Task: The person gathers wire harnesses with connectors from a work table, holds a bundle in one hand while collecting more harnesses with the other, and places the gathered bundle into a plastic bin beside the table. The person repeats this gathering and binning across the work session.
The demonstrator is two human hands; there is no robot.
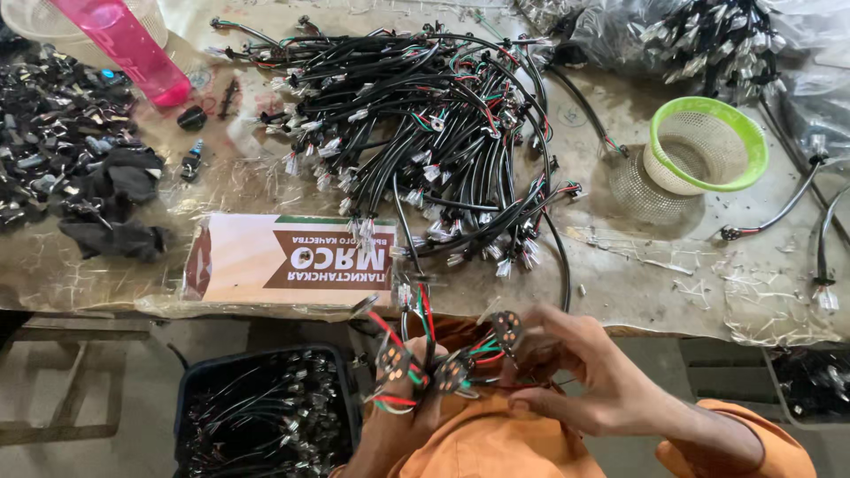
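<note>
My left hand (398,416) holds a bunch of small round circuit discs (452,372) joined by red, green and black wires, low in the head view below the table edge. My right hand (575,363) pinches one disc (506,327) of the same bunch from the right. A black cable (407,301) runs from the bunch up onto the table. A large tangled pile of black cables with white connectors (434,133) lies on the table just beyond my hands.
A flat printed cardboard piece (292,258) lies at the table's front edge. A green-rimmed mesh basket (704,146) stands right. A pink bottle (124,49) and dark small parts (62,142) sit left. A black bin of wired parts (266,416) is below.
</note>
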